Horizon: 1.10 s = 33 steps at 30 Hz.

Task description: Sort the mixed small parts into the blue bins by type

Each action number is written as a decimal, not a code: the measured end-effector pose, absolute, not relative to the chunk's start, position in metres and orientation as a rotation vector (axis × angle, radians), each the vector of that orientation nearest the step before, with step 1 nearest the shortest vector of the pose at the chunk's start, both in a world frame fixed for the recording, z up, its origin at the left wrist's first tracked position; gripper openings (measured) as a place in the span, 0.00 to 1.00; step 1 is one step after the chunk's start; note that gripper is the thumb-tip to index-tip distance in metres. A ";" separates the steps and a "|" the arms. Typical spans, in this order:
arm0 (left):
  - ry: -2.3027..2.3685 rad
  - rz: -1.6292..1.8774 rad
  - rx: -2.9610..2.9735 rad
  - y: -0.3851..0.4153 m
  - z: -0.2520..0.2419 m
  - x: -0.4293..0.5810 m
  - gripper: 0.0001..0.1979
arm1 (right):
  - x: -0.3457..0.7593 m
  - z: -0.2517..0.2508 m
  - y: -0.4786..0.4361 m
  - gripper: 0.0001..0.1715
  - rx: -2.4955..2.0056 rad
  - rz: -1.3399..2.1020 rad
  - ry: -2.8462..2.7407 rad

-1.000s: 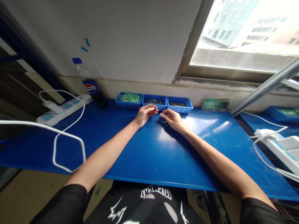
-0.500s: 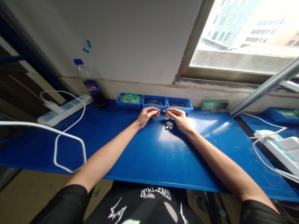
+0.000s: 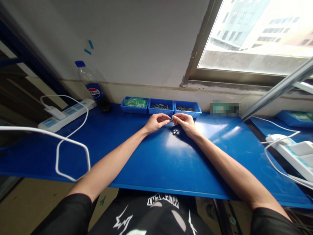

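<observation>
Over the middle of the blue table, my left hand (image 3: 156,122) and my right hand (image 3: 185,122) face each other with fingertips nearly meeting. A small grey metallic piece (image 3: 172,119) shows between them, pinched by my right thumb and fingers. My left thumb and fingertips are closed at its other side; whether they hold a part of their own is too small to tell. Just below my right hand, a small black-and-silver piece (image 3: 175,132) lies on the tabletop.
Behind my hands stand three blue bins: one with green packets (image 3: 135,102), one with dark small parts (image 3: 160,106), one with thin metal parts (image 3: 186,108). A cola bottle (image 3: 95,90) and a power strip (image 3: 68,115) stand left. A white cable (image 3: 73,138) loops over the table (image 3: 156,163).
My hands have come closer together, and the small piece in my right fingers now meets my left fingertips. The piece on the table stays in place.
</observation>
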<state>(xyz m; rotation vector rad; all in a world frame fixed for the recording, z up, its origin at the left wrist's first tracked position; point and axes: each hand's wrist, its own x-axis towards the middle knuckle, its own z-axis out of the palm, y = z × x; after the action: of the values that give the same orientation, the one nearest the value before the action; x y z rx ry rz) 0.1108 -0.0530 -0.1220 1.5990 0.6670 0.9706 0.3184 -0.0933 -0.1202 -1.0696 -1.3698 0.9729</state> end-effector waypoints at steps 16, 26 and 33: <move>0.719 0.990 1.783 -0.048 -0.127 0.109 0.14 | 0.312 -0.126 -0.096 0.19 -1.143 0.855 -1.611; 0.650 1.124 1.511 -0.043 -0.133 0.113 0.21 | 0.312 -0.117 -0.100 0.15 -1.064 0.920 -1.534; 0.678 1.184 1.414 -0.046 -0.122 0.111 0.19 | 0.314 -0.121 -0.094 0.14 -1.094 0.950 -1.429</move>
<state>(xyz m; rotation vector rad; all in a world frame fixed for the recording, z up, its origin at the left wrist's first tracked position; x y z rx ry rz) 0.1106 -0.0462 -0.1224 1.4143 0.6778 1.1838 0.3140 -0.0941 -0.1213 -1.0944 -1.4289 0.9498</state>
